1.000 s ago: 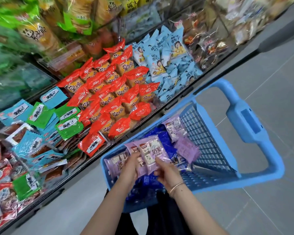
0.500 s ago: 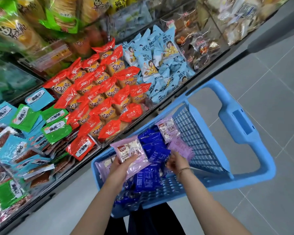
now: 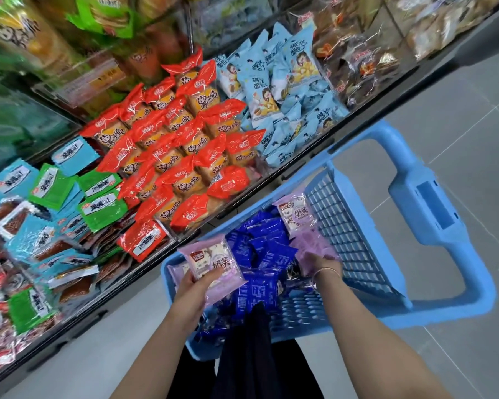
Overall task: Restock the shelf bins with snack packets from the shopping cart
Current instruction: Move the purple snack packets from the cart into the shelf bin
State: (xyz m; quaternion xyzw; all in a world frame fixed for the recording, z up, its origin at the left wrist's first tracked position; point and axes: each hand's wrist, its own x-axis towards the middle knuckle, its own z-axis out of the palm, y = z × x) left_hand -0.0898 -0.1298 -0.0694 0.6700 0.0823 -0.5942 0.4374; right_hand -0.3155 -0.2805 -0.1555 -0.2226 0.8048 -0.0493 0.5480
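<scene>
The left hand (image 3: 195,287) grasps a lilac snack packet (image 3: 213,262) over the shopping cart's (image 3: 450,309) near-left corner. The right hand (image 3: 321,263) curls round a second lilac packet (image 3: 310,241) beside the dark-blue packets (image 3: 260,251). The slick film could slip from either grip. Beyond, the shelf bins (image 3: 298,168) already hold heaped red packets (image 3: 185,156), so additions might slide off.

A second ago both hands held pale purple packets together in the middle of the blue cart (image 3: 432,203). Now they are apart. The left hand (image 3: 192,286) alone holds one purple packet (image 3: 213,262) near the cart's left rim. The right hand (image 3: 320,262) has gone to the right and grips a crumpled packet (image 3: 308,240) beside the mesh wall.
</scene>
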